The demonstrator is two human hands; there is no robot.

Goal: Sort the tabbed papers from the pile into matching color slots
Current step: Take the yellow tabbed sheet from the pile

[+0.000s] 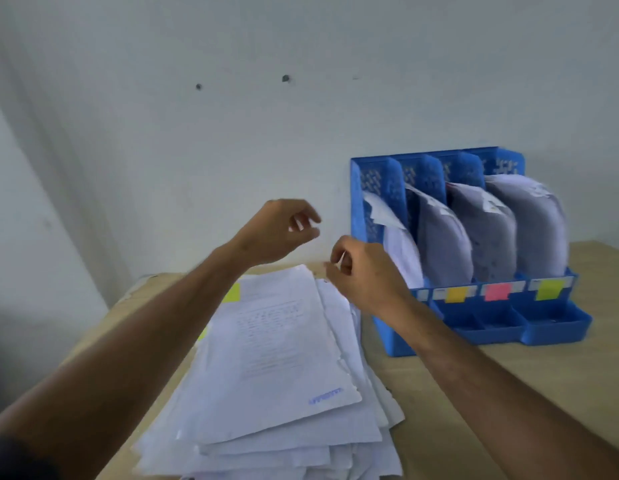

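Judging from how the hands are raised, a step between papers appears to be in hand, with nothing yet lifted from the pile of papers (284, 368), which lies fanned on the wooden table (561, 375) just left of the blue file rack (391, 327). The left hand (277, 230) is held above the far end of the pile, left of the rack, its fingers loosely curled and nothing gripped between them. The right hand (363, 271) is held just in front of the rack's leftmost slot; something thin and white seems to be pinched between thumb and fingertips, though what it is cannot be told through the blur. A yellow-green tab (232, 293) is seen on the left edge of the top sheet. On the rack's front lip an orange-yellow label (455, 294), a pink label (497, 292) and a yellow-green label (548, 289) are shown; the leftmost label is hidden behind the right wrist. All four slots already hold curved sheets. Next, the top sheet would need to be gripped and carried, probably to the rightmost slot, where its tab colour is matched.
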